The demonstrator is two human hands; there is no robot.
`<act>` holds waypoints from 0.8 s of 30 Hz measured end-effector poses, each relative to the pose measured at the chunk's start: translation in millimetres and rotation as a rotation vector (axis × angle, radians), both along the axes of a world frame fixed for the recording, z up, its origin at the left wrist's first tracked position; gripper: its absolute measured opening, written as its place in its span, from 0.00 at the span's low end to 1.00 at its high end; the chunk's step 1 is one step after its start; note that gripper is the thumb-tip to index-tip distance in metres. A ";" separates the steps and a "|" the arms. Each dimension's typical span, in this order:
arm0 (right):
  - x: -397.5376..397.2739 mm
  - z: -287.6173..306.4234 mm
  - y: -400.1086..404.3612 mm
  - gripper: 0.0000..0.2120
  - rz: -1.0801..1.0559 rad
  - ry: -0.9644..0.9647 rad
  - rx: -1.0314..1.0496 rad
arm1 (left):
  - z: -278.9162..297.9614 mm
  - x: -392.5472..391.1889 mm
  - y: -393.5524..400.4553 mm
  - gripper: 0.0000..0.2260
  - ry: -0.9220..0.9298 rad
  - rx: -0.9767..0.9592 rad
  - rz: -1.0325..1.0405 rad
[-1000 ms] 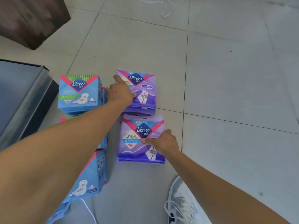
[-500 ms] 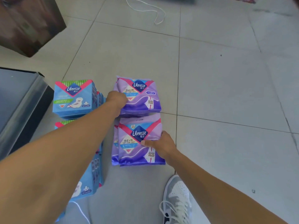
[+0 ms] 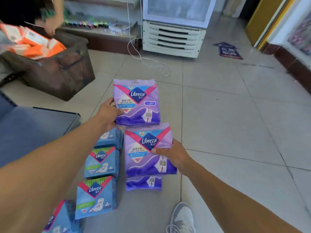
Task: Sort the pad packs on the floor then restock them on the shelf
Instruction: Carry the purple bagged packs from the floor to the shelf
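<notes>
Two purple Libresse XL packs are getting gripped, far one (image 3: 137,102) by left hand (image 3: 107,113), near one (image 3: 149,149) by right hand (image 3: 174,157). Third purple pack (image 3: 143,183) is lying underneath, four blue Libresse packs (image 3: 96,197) sitting alongside.

A small shop: stocked shelf (image 3: 87,23), glass-door cooler (image 3: 175,26), floor sticker (image 3: 228,51), branded pad packs (image 3: 101,162) on tile.

Single head-worn view, forward and down, close over floor (image 3: 218,115)
</notes>
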State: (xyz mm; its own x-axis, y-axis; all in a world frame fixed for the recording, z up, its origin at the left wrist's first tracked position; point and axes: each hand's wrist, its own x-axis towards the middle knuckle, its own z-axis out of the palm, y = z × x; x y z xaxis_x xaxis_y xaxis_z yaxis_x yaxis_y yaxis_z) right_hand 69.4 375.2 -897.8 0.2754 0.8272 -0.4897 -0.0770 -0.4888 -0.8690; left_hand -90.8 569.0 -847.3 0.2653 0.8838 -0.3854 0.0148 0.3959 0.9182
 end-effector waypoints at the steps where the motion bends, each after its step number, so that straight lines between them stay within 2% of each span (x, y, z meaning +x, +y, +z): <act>1: -4.7 17.8 0.5 0.23 0.006 0.003 0.030 | 22.1 -10.9 -3.2 0.14 -0.012 0.038 0.004; 5: -35.9 89.5 -0.6 0.24 0.062 0.000 0.149 | 107.0 -69.9 -27.5 0.12 -0.016 0.198 0.063; 12: -120.6 203.7 -0.6 0.17 0.191 0.051 0.417 | 220.1 -206.4 -85.9 0.15 -0.099 0.419 0.230; 16: -185.6 257.5 11.0 0.26 0.301 0.097 0.523 | 262.9 -297.6 -131.1 0.12 -0.093 0.486 0.446; 20: -249.3 303.5 21.5 0.38 0.448 0.147 0.591 | 288.8 -375.1 -175.0 0.18 -0.056 0.529 0.655; 22: -274.8 319.9 25.3 0.39 0.501 0.182 0.626 | 297.8 -404.8 -192.7 0.22 -0.042 0.566 0.708; 24: -302.2 334.7 27.9 0.35 0.557 0.198 0.653 | 305.1 -434.5 -211.3 0.23 -0.008 0.582 0.772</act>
